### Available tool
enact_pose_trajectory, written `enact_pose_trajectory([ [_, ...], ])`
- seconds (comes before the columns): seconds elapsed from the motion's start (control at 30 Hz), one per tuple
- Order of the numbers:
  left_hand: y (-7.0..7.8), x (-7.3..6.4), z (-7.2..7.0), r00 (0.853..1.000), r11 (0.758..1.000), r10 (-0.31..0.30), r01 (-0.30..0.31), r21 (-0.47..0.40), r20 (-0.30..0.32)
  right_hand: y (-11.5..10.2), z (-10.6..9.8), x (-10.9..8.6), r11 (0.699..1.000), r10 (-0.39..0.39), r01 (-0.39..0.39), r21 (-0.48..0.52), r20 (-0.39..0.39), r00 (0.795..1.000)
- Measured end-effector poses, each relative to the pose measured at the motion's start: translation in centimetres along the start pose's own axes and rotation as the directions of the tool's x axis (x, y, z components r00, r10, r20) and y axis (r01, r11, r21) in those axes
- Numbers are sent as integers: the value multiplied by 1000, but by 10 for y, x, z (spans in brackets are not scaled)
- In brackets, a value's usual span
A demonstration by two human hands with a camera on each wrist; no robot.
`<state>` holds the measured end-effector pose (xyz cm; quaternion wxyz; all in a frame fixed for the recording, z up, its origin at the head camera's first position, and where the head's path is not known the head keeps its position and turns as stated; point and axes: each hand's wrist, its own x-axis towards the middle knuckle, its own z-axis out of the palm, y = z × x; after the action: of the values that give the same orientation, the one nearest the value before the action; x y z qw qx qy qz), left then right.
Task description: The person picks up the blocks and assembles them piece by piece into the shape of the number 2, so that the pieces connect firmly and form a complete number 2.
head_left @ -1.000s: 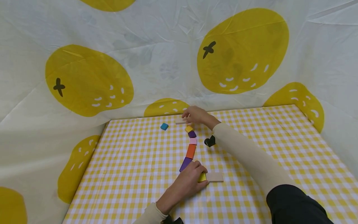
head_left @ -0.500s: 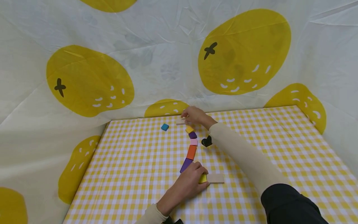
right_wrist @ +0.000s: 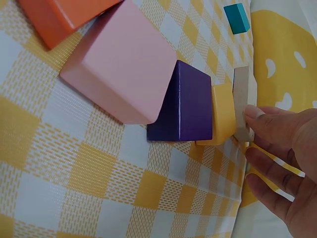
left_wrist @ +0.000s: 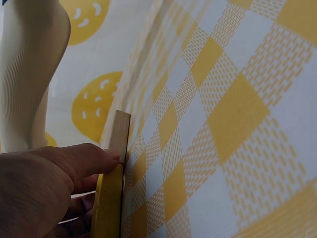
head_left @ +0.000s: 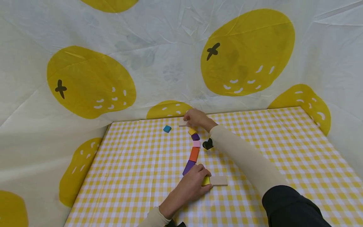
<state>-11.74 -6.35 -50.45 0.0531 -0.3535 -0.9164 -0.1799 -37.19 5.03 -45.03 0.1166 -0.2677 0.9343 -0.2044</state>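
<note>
I log the blue block (head_left: 167, 129) farthest left, apart from both hands, nearest the R hand. Purple block (head_left: 188, 167) sits just beyond L hand (head_left: 193, 181), which grips a yellow block (left_wrist: 108, 203). Orange block (head_left: 194, 154), pink block (head_left: 196, 143), dark purple block (head_left: 195, 136) and amber block (head_left: 192, 131) curve from there twd. R hand (head_left: 199, 119); its thumb & index pinch a thin wood block (right_wrist: 241, 99). Flat wood block (head_left: 218, 180) adj. to yellow, rt. of L hand.

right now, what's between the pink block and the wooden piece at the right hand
A purple block and, beyond it, a yellow block; the right wrist view shows both.
</note>
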Motion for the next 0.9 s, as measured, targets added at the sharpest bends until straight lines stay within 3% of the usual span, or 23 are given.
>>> enact_pose_trajectory([
  [0.33, 0, 0, 0, 1000, 1000, -3, 3, 7, 6, -4, 2, -2, 999, 28, -29, -27, -40, 999],
  [0.9, 1, -2, -1, 1000, 1000, 16, -16, 8, -26, -6, 5, -3, 1000, 6, -6, 28, 28, 1000],
])
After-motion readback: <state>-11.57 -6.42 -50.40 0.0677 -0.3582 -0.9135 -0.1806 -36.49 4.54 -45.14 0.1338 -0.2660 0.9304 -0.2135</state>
